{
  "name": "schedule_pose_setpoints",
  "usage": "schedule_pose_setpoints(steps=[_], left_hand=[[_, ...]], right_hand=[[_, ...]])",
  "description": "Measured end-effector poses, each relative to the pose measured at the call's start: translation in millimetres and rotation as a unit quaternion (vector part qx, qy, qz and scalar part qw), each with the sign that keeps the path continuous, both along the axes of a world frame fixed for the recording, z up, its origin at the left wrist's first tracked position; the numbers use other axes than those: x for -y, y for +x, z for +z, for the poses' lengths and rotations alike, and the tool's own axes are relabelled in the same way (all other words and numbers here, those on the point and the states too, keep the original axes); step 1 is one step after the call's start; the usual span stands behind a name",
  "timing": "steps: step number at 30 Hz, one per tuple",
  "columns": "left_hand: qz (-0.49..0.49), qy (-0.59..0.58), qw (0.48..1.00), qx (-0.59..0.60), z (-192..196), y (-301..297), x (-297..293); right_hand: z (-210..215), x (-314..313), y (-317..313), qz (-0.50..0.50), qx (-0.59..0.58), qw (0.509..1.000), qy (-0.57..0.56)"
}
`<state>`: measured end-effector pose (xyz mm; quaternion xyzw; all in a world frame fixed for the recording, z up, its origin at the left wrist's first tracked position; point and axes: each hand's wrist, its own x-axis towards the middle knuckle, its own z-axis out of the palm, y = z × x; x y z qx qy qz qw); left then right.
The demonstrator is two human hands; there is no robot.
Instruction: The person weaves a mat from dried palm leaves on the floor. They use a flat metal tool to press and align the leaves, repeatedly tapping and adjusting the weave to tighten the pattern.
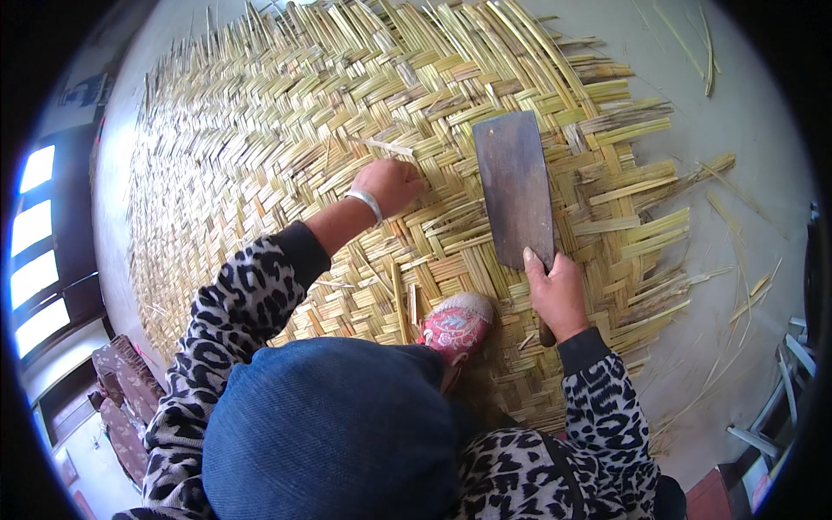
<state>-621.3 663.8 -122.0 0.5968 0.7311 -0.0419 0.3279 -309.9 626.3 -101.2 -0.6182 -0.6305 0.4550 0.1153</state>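
Note:
A large mat [286,191] of woven flat yellow-green strips lies on the floor, its loose strip ends sticking out at the far and right edges. My right hand [557,296] is wrapped round the handle of a cleaver [517,191], the thumb pressed on the base of its broad dark blade. The blade points away from me, over the right part of the mat. To its left, my left hand [390,185] is closed low over the weave, a pale bracelet at the wrist. Its fingertips are hidden, so what it holds, if anything, does not show.
A pink patterned shoe [455,328] stands on the mat between my arms. Loose strips [752,295] lie on the grey floor at the right. A metal frame [784,381] is at the right edge, a brown patterned cloth [126,394] at the left. Dark blue fabric [329,433] covers the lower middle.

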Motion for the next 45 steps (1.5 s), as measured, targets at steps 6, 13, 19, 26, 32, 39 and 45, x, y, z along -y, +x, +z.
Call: schedule_pose_setpoints(steps=[6, 13, 19, 26, 32, 39, 45], left_hand=[[-0.035, 0.245, 0.964, -0.1, 17, 6, 30], [0.02, 0.287, 0.946, -0.151, -21, 18, 41], [-0.022, 0.278, 0.948, -0.155, -31, 17, 34], [0.105, 0.278, 0.935, -0.192, -27, -34, 47], [0.164, 0.165, 0.926, -0.296, -31, -93, 75], [0.135, 0.153, 0.928, -0.311, -24, -104, 76], [0.142, 0.095, 0.943, -0.287, -16, -103, 71]], right_hand=[[10, 2, -3, -0.008, 0.022, 1.0, 0.004], [4, 1, 0, -0.006, -0.009, 1.0, -0.01], [-4, 4, -2, -0.044, -0.051, 0.996, -0.061], [1, 10, 4, -0.019, -0.022, 0.999, -0.041], [-5, 11, 5, -0.043, 0.006, 0.994, -0.096], [23, -10, 7, 0.063, 0.005, 0.998, -0.007], [36, -30, 9, 0.134, 0.023, 0.991, 0.007]])
